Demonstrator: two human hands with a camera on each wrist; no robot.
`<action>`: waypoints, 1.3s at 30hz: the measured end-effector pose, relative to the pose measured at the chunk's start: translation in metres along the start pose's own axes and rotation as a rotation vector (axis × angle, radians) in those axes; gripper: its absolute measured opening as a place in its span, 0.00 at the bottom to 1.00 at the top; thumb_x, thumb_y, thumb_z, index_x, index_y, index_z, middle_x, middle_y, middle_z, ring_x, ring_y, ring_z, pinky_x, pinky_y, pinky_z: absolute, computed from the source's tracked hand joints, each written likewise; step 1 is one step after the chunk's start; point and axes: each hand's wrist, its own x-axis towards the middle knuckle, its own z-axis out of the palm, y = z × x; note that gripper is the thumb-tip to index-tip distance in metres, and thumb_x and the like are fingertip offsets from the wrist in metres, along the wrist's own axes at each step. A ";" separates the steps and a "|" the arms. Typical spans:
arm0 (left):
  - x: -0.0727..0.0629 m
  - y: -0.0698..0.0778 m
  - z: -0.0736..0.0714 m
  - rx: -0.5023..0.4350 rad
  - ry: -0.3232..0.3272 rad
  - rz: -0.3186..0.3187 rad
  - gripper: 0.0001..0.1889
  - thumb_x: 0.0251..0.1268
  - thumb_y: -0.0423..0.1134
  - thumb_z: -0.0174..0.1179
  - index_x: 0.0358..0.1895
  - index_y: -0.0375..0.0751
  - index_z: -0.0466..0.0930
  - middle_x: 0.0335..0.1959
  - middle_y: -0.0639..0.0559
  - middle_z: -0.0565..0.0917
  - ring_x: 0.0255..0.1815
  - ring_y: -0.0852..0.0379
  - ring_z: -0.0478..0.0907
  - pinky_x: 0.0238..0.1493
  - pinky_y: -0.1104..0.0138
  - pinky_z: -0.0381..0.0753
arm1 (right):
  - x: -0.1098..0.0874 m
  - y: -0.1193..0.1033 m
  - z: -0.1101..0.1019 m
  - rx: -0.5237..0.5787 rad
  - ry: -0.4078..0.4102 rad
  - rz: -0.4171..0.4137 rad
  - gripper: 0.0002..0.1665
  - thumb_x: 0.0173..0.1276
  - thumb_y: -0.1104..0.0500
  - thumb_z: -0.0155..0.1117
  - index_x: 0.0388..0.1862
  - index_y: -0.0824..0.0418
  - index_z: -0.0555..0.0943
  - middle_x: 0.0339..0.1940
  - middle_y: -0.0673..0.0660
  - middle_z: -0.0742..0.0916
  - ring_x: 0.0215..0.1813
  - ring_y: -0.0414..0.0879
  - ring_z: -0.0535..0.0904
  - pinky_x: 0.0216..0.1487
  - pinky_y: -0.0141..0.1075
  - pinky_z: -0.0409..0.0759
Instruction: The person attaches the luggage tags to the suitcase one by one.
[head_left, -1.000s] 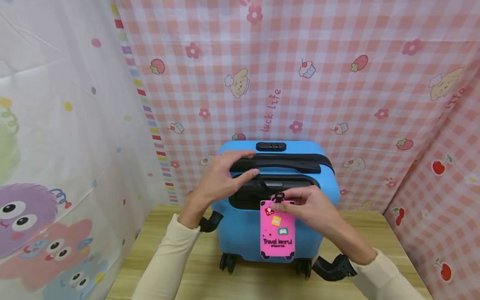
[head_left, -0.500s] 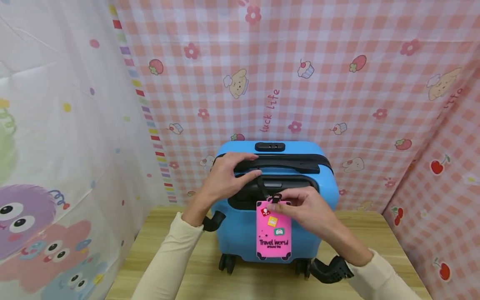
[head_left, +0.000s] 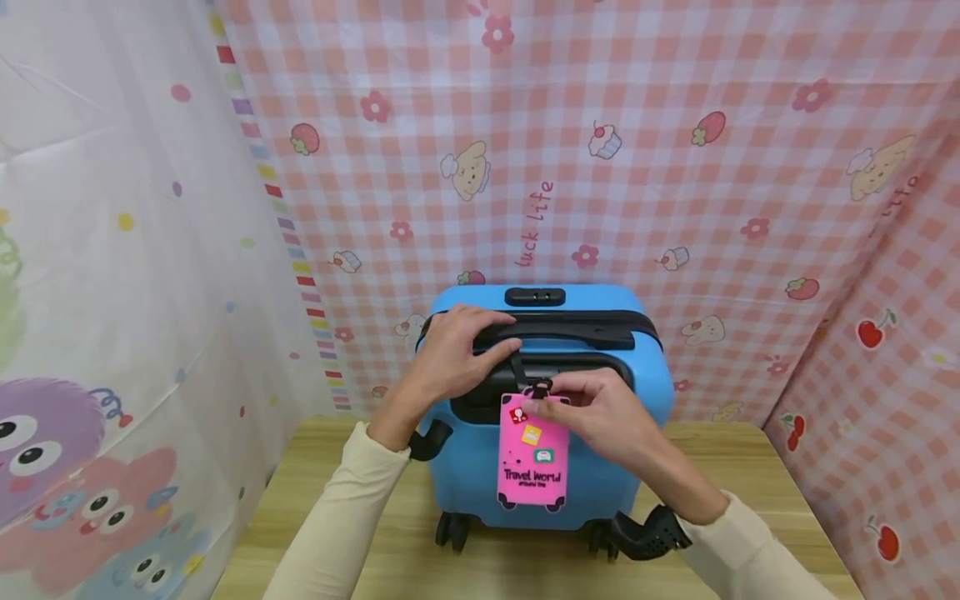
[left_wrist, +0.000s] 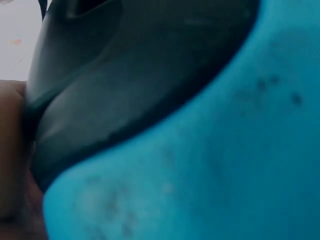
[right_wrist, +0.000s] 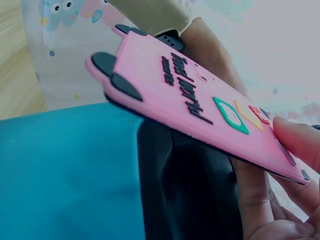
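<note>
A blue hard-shell suitcase [head_left: 450, 450] stands upright, with a black carry handle [head_left: 585, 333] across its top. My left hand [head_left: 450, 354] is at the left end of that handle, index finger and thumb curled on either side of it. From beside the left thumb a black strap [head_left: 517, 368] slants down to a pink luggage tag [head_left: 534, 462] marked "Travel World". My right hand [head_left: 600, 408] pinches the tag's top between thumb and fingers and holds it in front of the suitcase. In the right wrist view the tag [right_wrist: 175, 100] tilts over the suitcase's black recess [right_wrist: 195, 195].
The suitcase's black wheels [head_left: 452, 529] rest on a wood-grain table [head_left: 330, 492]. A pink checked curtain [head_left: 637, 200] hangs close behind it. White patterned cloth [head_left: 187, 275] lines the left side, and another checked cloth [head_left: 900, 417] the right. A black wrist mount [head_left: 648, 533] sits on the right forearm.
My right hand has carried the luggage tag slightly left and up, and the strap now runs more steeply. The left hand stays at the handle. The head view has shifted a little.
</note>
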 end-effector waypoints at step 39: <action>0.015 0.002 -0.005 -0.296 -0.109 -0.265 0.13 0.62 0.45 0.69 0.48 0.47 0.86 0.40 0.52 0.86 0.43 0.56 0.80 0.48 0.60 0.78 | 0.049 -0.003 -0.022 -0.211 -0.140 -0.447 0.03 0.66 0.61 0.69 0.34 0.56 0.88 0.20 0.48 0.78 0.21 0.41 0.70 0.22 0.31 0.68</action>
